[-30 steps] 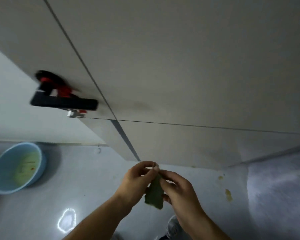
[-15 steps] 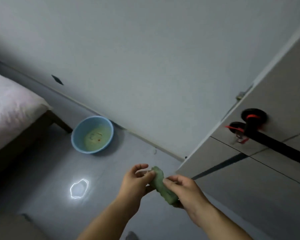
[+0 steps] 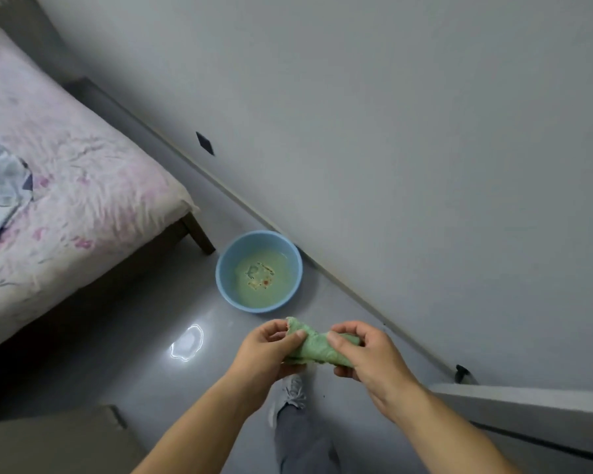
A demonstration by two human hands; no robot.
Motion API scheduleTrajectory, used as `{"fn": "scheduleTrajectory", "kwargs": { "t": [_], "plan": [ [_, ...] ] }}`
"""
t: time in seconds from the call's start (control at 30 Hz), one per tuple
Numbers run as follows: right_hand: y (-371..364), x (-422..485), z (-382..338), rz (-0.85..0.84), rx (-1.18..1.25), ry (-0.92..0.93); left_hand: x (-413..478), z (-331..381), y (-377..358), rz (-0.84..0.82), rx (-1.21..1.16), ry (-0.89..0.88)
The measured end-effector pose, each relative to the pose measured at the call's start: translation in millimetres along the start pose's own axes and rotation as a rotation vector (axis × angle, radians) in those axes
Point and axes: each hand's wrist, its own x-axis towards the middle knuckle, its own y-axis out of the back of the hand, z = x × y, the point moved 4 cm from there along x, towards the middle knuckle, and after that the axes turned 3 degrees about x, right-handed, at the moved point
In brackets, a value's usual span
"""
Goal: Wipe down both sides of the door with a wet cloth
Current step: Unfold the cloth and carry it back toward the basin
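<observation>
A green cloth (image 3: 314,345), bunched into a short roll, is held in front of me between both hands. My left hand (image 3: 267,354) grips its left end and my right hand (image 3: 363,357) grips its right end. On the floor just beyond the hands sits a blue basin (image 3: 224,268) with yellowish water in it. Only the door's edge (image 3: 527,405) shows, at the lower right, with a dark doorstop (image 3: 462,372) on the floor beside it.
A bed with a pink floral cover (image 3: 66,186) fills the left side, its wooden leg (image 3: 199,234) close to the basin. The grey wall (image 3: 391,131) runs diagonally behind the basin. My shoe (image 3: 288,395) is on the glossy floor below the hands.
My view has swung left, away from the door and its black handle, toward the basin and bed. Both hands have kept hold of the cloth, which now lies more level between them.
</observation>
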Motion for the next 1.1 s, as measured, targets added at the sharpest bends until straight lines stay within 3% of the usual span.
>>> {"fn": "scheduleTrajectory", "kwargs": {
  "t": [0.2,0.43,0.67,0.93,1.1],
  "plan": [
    [-64.0,129.8,-23.4,-0.065,0.049,-0.149,107.3,70.0,61.3,0.086,0.038,0.042],
    [-104.1,260.6,-14.7,0.089,0.042,-0.155,244.8,102.1,105.6,0.068,0.147,0.068],
    [-113.8,355.5,46.9,0.312,0.116,-0.240,382.6,64.6,127.1,-0.050,0.309,0.201],
    [-121.2,470.0,169.8,0.488,0.357,-0.378,529.4,-14.4,147.4,-0.086,0.520,0.299],
    [-103.3,553.1,235.9,0.536,0.355,-0.339,624.8,-73.6,150.3,-0.064,0.464,0.325]
  ]
}}
